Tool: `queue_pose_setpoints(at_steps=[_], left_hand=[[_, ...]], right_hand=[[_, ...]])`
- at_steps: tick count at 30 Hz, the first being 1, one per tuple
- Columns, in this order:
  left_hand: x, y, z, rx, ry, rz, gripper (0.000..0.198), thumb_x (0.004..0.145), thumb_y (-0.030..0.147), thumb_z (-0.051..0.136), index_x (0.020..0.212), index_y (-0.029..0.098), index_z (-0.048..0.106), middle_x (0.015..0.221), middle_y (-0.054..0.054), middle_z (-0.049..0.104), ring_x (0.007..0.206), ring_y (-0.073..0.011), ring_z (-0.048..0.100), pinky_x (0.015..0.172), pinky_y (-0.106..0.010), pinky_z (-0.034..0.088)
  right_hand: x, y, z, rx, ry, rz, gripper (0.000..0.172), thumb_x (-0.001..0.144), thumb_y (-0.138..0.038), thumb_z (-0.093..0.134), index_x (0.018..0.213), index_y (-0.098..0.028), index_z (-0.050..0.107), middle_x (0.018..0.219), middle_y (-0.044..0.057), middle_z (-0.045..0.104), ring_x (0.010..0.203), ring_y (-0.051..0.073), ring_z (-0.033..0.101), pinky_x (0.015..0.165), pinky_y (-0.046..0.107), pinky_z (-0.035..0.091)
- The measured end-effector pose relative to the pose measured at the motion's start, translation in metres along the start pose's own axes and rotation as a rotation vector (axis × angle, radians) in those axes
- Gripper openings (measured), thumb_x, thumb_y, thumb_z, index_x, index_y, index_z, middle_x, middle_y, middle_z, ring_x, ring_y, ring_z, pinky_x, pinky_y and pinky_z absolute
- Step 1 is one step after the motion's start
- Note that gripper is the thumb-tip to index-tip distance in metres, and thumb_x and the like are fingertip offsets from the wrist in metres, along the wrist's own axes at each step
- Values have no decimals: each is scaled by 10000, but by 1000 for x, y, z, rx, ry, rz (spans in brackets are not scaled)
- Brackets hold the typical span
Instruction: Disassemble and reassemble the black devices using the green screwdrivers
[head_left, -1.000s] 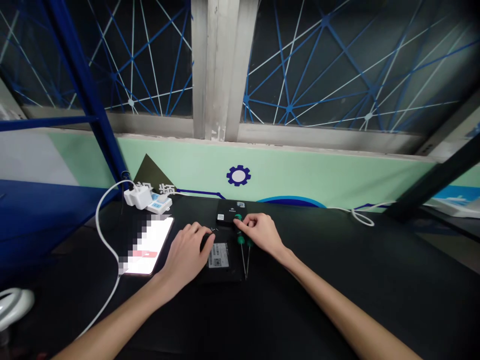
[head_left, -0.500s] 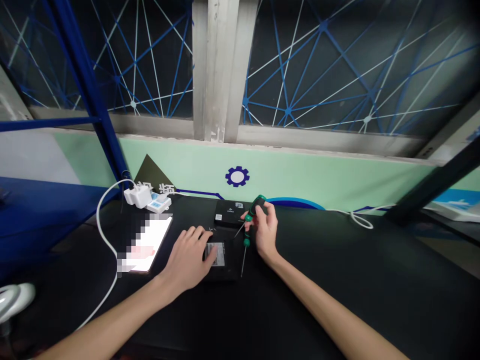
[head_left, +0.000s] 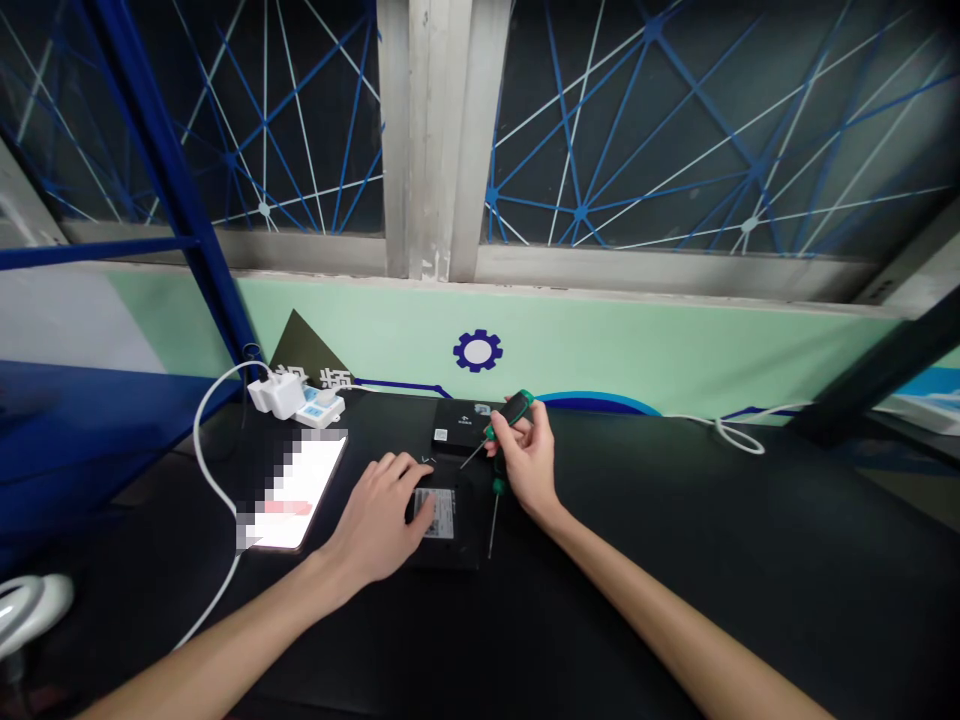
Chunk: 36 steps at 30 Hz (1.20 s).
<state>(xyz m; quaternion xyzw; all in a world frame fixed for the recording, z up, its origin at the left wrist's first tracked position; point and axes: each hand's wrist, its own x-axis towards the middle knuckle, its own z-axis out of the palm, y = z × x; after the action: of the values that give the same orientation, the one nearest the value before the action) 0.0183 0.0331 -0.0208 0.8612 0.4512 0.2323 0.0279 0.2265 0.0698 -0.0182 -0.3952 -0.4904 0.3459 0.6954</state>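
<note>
A black flat box with a white label (head_left: 444,522) lies on the dark table. My left hand (head_left: 386,515) rests flat on its left side, fingers apart, thumb across the label. My right hand (head_left: 531,455) is closed around the green-and-black handle of a screwdriver (head_left: 513,409). The thin shaft slants down to the left, its tip near the box's far edge; whether it touches cannot be told. A second screwdriver (head_left: 495,515) lies right of the box, its handle partly hidden by my right hand. Small bits like screws (head_left: 427,460) lie beyond my left fingertips.
Behind the labelled box lies another black box (head_left: 455,428). A bright-screened phone or tablet (head_left: 304,490) is on the left, near a white power strip with a plug (head_left: 319,408) and a white cable (head_left: 201,450). A green wall panel (head_left: 390,330) bounds the table's back.
My right hand has tilted the screwdriver to a flatter slant, and its tip has shifted slightly left. My left hand stays on the box. The view has shifted a little.
</note>
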Motion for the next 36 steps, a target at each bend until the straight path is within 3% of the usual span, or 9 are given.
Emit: queue_pose_setpoints(at_steps=[11, 19, 23, 27, 31, 36], left_hand=[[1, 3, 2, 42, 9, -33, 286, 964, 267, 475, 1198, 200, 626, 1043, -71, 652, 960, -256, 586, 844, -424, 471], [3, 3, 0, -16, -41, -29, 233, 961, 228, 471, 1151, 182, 597, 1037, -71, 622, 972, -264, 574, 870, -449, 472], [3, 2, 1, -27, -37, -25, 228, 959, 223, 471, 1153, 180, 582, 1043, -74, 618, 977, -264, 573, 877, -450, 471], [3, 2, 1, -30, -36, -34, 224, 971, 255, 468, 1156, 198, 581, 1041, -70, 625, 962, -262, 580, 882, -460, 468], [4, 3, 0, -35, -45, -32, 222, 977, 256, 459, 1151, 195, 583, 1040, -73, 626, 962, -264, 582, 881, -465, 468], [4, 3, -1, -50, -24, -22, 227, 966, 256, 471, 1151, 195, 588, 1031, -71, 636, 942, -261, 591, 840, -441, 487]], right_hand=[[18, -7, 10, -287, -180, -193, 409, 848, -328, 718, 774, -252, 322, 586, -113, 300, 461, 63, 269, 414, 182, 222], [10, 10, 13, -196, -263, -129, 314, 875, -411, 691, 883, -253, 420, 581, -77, 513, 465, 114, 499, 446, 218, 409], [14, 10, 15, -185, -313, -94, 305, 887, -425, 681, 882, -245, 435, 587, -75, 517, 466, 114, 523, 446, 217, 423], [26, 1, 18, -175, -336, -59, 317, 805, -434, 757, 838, -210, 535, 666, -33, 577, 560, 130, 569, 525, 243, 482], [39, -16, 24, -6, -343, 37, 256, 813, -404, 743, 815, -198, 591, 678, -10, 628, 630, 136, 602, 623, 246, 509], [47, -26, 37, 267, -274, 266, 303, 846, -418, 677, 689, -202, 533, 535, -32, 560, 469, 109, 512, 470, 219, 454]])
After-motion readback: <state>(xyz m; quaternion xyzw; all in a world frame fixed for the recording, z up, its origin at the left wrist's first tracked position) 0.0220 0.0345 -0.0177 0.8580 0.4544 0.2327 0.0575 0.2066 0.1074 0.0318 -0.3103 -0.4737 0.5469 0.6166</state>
